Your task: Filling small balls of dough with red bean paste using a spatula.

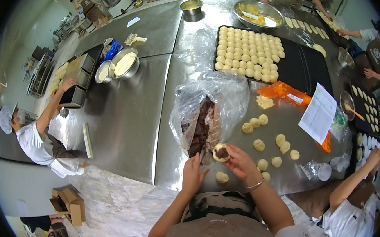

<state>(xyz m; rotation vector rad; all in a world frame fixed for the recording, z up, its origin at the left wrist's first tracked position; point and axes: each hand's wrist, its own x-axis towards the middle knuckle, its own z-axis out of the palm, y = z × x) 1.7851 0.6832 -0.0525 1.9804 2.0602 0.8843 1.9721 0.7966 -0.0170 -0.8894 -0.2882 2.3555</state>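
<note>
My right hand (241, 164) pinches a round of pale dough (216, 153) with a lump of dark filling (222, 153) in its middle. To its left, my left hand (192, 175) is at the near edge of a clear plastic bag (235, 93), thumb apart from the fingers and nothing plainly held. The bag lies spread open, and dark reddish-brown paste (202, 124) shows inside it. A dough ball (222, 177) sits on the steel table just below my hands. Several more dough balls (258, 145) lie scattered to the right.
Beyond the bag, a black tray (303, 67) carries rows of dough balls. Sheets of paper (318, 114) and an orange bag (278, 89) lie at right. Steel bowls (191, 11) stand at the back. Co-workers stand left (39, 137) and right (353, 209) along the table (130, 127).
</note>
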